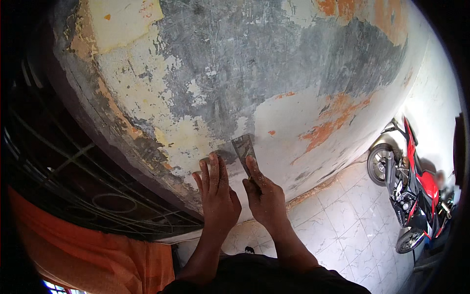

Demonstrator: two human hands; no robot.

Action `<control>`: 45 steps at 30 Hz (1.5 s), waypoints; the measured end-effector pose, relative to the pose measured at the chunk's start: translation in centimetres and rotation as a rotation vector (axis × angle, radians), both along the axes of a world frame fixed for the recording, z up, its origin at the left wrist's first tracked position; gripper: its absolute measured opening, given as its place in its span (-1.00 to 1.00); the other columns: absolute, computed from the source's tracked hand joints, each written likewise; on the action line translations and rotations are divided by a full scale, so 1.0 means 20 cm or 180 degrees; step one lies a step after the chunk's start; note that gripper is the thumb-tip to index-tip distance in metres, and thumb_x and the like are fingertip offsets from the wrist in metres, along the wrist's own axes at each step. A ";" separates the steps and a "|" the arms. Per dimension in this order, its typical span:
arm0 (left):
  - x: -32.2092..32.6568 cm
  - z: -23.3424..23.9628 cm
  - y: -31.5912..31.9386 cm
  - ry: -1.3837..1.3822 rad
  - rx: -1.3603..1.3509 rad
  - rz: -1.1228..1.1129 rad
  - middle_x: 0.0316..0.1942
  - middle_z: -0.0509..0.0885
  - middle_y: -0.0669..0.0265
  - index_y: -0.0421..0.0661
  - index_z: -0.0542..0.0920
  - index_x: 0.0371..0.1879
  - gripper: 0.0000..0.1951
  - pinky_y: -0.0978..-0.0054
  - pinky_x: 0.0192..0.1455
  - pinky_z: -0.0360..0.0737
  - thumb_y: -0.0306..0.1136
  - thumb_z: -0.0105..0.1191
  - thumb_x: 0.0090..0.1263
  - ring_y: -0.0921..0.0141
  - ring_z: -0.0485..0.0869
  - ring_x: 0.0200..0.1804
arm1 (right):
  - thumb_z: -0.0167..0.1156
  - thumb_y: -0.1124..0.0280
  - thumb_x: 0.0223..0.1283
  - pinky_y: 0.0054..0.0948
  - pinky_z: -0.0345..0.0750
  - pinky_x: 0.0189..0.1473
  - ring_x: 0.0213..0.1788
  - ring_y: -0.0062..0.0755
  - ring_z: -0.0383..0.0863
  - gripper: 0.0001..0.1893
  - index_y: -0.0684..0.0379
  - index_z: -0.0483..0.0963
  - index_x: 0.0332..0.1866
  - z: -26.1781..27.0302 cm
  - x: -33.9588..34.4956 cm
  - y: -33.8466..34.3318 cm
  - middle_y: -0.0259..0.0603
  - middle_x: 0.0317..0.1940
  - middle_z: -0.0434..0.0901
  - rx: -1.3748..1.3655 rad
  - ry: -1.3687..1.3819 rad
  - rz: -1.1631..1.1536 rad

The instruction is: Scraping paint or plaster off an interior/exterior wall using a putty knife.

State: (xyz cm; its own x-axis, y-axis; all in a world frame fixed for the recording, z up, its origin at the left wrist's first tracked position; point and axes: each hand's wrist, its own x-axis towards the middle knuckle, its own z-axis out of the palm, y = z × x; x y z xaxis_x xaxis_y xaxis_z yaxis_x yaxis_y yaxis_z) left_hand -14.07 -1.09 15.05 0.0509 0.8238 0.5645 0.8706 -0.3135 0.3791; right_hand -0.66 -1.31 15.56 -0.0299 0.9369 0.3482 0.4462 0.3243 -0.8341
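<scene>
My right hand [267, 198] grips a flat metal scraper [243, 147], its thumb laid along the blade. The blade's wide end meets the wall [279, 121] at the lower border of a bare grey patch [235, 66]. To the left, my left hand [218, 194] is spread with its fingertips against the wall and holds nothing. Pale, partly yellowed paint [183, 137] surrounds the grey patch, with orange patches [326, 126] showing on the right. The scraper's handle is mostly hidden in my fist. Pale dust specks both hands.
A dark opening with metal grillwork [73, 158] lies left of the wall's crumbling edge. Below it hangs an orange curtain [110, 253]. A red and black Honda motorcycle [411, 194] stands on the white tiled floor [341, 217] at right. A cable-like strip follows the wall's base.
</scene>
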 end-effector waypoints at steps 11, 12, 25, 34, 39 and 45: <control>0.02 -0.01 0.01 0.0091 -0.0111 0.0108 0.60 -0.10 0.06 -0.28 0.09 0.51 -0.29 -0.23 0.54 -0.27 -0.57 -0.12 0.30 -0.09 -0.22 0.60 | 0.17 0.52 0.32 -0.31 0.62 -0.02 0.04 0.04 0.68 -0.45 0.03 0.34 0.43 0.08 0.00 0.03 0.08 0.07 0.62 0.0203 -0.0213 -0.0156; 0.01 0.00 0.00 0.0097 -0.0097 0.0123 0.60 -0.10 0.06 -0.28 0.09 0.51 -0.29 -0.23 0.54 -0.27 -0.57 -0.12 0.30 -0.09 -0.22 0.60 | 0.17 0.52 0.32 -0.31 0.62 -0.03 0.01 0.03 0.69 -0.44 0.02 0.34 0.43 0.04 0.00 0.01 0.07 0.05 0.63 0.0157 -0.0275 -0.0119; 0.05 -0.06 0.04 0.0072 0.0117 0.0030 0.60 -0.12 0.02 -0.29 0.10 0.51 -0.31 -0.24 0.54 -0.27 -0.57 -0.14 0.31 -0.11 -0.23 0.60 | 0.17 0.51 0.33 -0.33 0.62 -0.06 -0.05 -0.01 0.71 -0.41 -0.05 0.29 0.47 -0.12 0.06 -0.02 0.01 0.07 0.64 -0.0159 -0.0521 -0.0080; 0.02 -0.03 0.02 0.0129 -0.0025 0.0112 0.60 -0.09 0.05 -0.29 0.09 0.51 -0.27 -0.23 0.54 -0.27 -0.57 -0.10 0.26 -0.10 -0.20 0.60 | 0.17 0.53 0.33 -0.29 0.62 -0.06 -0.02 -0.01 0.71 -0.38 -0.10 0.27 0.48 0.04 0.01 0.03 0.00 0.07 0.64 0.0195 -0.0402 -0.0091; 0.03 -0.04 0.03 0.0157 0.0070 0.0044 0.60 -0.09 0.07 -0.28 0.07 0.52 -0.26 -0.21 0.55 -0.28 -0.57 -0.09 0.26 -0.08 -0.20 0.60 | 0.17 0.55 0.33 -0.34 0.61 -0.02 0.04 -0.04 0.70 -0.41 -0.04 0.30 0.46 -0.15 0.05 -0.01 0.04 0.09 0.62 -0.0196 -0.0329 -0.0073; 0.03 -0.02 0.02 0.0130 -0.0075 0.0073 0.60 -0.10 0.09 -0.26 0.07 0.52 -0.26 -0.22 0.55 -0.26 -0.57 -0.11 0.28 -0.07 -0.21 0.61 | 0.18 0.53 0.33 -0.41 0.60 -0.07 -0.01 -0.03 0.72 -0.41 -0.06 0.31 0.46 0.03 0.05 0.04 0.08 0.05 0.64 0.0022 -0.0109 -0.0073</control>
